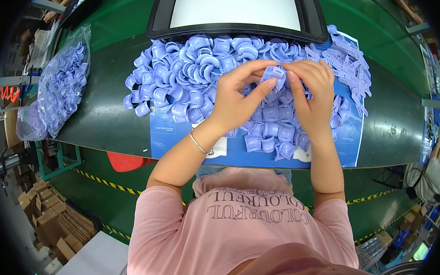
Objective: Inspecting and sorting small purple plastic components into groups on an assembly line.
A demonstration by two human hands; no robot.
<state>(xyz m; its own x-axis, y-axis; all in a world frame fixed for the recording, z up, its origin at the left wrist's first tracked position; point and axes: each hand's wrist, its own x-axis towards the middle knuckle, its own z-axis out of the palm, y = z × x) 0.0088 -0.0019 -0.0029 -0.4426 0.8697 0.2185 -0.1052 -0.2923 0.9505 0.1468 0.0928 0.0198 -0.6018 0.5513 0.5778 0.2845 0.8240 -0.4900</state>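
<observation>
Both hands pinching one small purple plastic piece [274, 74], left hand [234, 101] and right hand [312, 95] over the pile of purple pieces [183, 76], middle of the blue sheet [163, 134], green belt [101, 116], bag of purple pieces [58, 86] at its left edge

A dark green work table [106, 121] spans the view from nine to three o'clock. Below it lies a green floor [107, 201] marked with yellow-black hazard tape [98, 180]. Stacked cardboard boxes [51, 223] sit at seven o'clock, and a white-topped black tray [236, 11] rests at twelve o'clock.
</observation>
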